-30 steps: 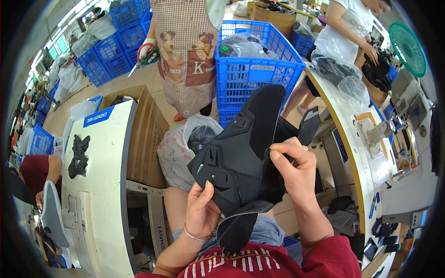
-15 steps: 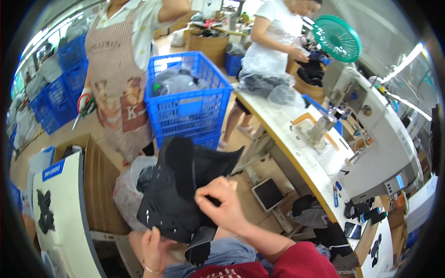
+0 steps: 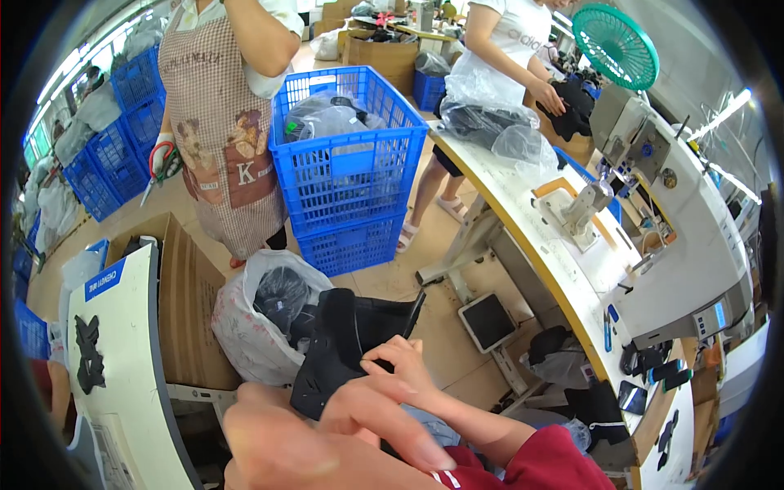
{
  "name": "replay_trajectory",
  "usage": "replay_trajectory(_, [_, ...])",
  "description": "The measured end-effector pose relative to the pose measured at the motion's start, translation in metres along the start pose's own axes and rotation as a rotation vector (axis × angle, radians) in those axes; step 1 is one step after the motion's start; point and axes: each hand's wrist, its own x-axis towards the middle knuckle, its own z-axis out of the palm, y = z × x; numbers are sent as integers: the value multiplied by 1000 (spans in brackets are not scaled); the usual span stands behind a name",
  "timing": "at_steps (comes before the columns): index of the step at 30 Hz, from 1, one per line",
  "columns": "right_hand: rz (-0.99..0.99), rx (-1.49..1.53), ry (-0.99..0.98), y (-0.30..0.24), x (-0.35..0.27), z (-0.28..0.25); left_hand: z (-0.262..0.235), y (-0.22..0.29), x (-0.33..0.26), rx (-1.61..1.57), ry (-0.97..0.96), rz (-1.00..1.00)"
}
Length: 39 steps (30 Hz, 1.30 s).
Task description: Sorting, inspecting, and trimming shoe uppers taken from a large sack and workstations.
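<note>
A black fabric piece (image 3: pixel 331 351) with a stiff, curved panel and a pointed end hangs above my lap. My right hand (image 3: pixel 402 369) pinches its near right edge between thumb and fingers. Large and blurred, my left hand (image 3: pixel 310 445) is raised close to the camera, in front of the fabric's lower part. Its fingers are bent but apart, and I see nothing in them. Behind the fabric stands a white plastic bag (image 3: pixel 245 327) with dark bundles inside.
Stacked blue crates (image 3: pixel 351 188) stand ahead. A person in a checked apron (image 3: pixel 216 139) holds red-handled scissors (image 3: pixel 163 167); another in white (image 3: pixel 498 49) handles black pieces. On the right is a sewing machine (image 3: pixel 694 212) on a white table (image 3: pixel 523 220); a white table (image 3: pixel 122 351) is left.
My left hand has left the fabric's lower edge and risen toward the camera. My right hand keeps its pinch. The fabric sits a little lower and further right in the picture, as the view shifted.
</note>
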Motion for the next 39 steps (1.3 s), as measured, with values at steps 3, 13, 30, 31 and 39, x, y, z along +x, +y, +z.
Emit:
replay_trajectory(3, [25, -13, 38, 9, -4, 0, 29, -7, 33, -261, 49, 79])
replay_trajectory(13, [-2, 30, 40, 12, -5, -14, 32, -53, 27, -455, 4, 534])
replay_trajectory(30, [-191, -179, -84, 10, 4, -79, -100, -134, 9, 1185, -357, -421])
replay_trajectory(31, [-203, -180, -25, 6, 4, -80, -101, -132, 16, 1206, -390, -418])
replay_trajectory(39, [6, -134, 147, 15, -27, -87, -87, -149, 38, 1026, -726, -458])
